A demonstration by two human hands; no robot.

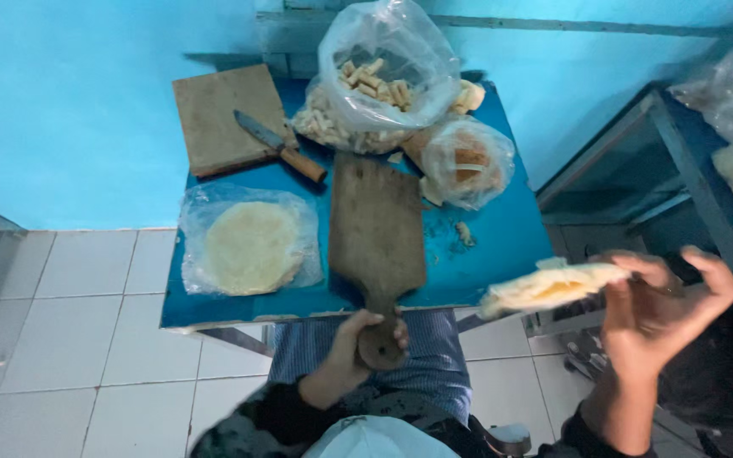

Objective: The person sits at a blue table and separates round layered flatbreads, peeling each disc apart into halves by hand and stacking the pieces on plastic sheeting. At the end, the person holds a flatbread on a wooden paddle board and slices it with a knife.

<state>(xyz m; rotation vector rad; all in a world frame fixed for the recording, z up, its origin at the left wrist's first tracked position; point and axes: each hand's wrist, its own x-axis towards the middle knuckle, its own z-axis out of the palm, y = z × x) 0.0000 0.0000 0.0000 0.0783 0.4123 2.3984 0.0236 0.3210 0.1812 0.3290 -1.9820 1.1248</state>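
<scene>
Blue-topped bench (502, 246) fills the middle of the frame, and on it lies a long wooden paddle (377, 233), its round handle hanging over the near edge. The left hand (351, 352) is clenched around that handle at lower centre. At right, the right hand (663, 309) grasps a flat filled dough round (549, 287) by its edge, lifted clear of the bench and held out past its right corner. To the left of the paddle, a second dough disc (252, 246) lies on a clear plastic sheet (193, 254).

Toward the top of the frame sit a square cutting board (214, 110) with a wooden-handled knife (280, 146) laid across its corner, a big clear bag of cut pieces (383, 72), and a smaller tied bag (467, 161).

By the look of it, pressing is the step in hand: one piece comes away finished while the paddle stays ready. A next move would call for a firm grip on the handle and an even, flat press over the plastic-covered disc
</scene>
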